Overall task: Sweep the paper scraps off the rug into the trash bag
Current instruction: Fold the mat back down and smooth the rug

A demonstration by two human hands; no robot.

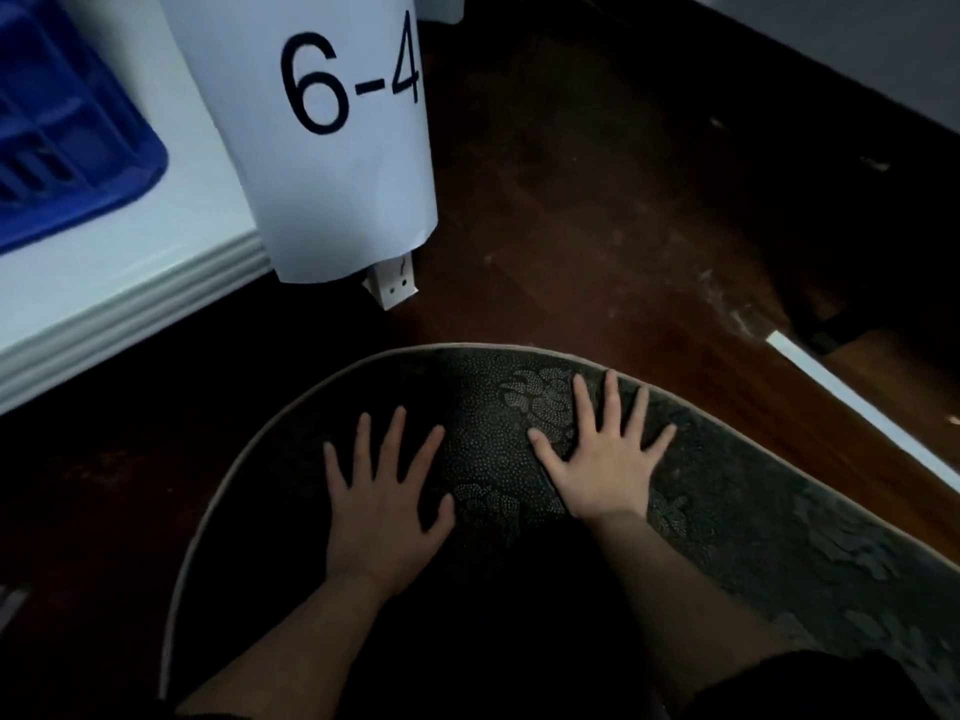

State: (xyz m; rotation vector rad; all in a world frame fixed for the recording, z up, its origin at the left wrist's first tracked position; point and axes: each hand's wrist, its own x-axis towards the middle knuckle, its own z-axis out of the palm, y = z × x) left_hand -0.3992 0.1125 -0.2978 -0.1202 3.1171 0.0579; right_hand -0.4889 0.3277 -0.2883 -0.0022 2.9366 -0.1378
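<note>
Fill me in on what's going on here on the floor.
A person kneels over a dark patterned rug on a wooden floor, with the left hand and the right hand both pressed flat on it, fingers spread. Neither holds anything. No paper scraps or trash bag show on the visible rug. A white sheet marked 6-4 hangs nearby.

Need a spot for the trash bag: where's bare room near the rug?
Bare wood floor lies beyond the rug, between the sheet marked 6-4 and the white strip. It is crowded at left: white cabinet edge, blue crate. Left hand and right hand lie flat on the rug.
</note>
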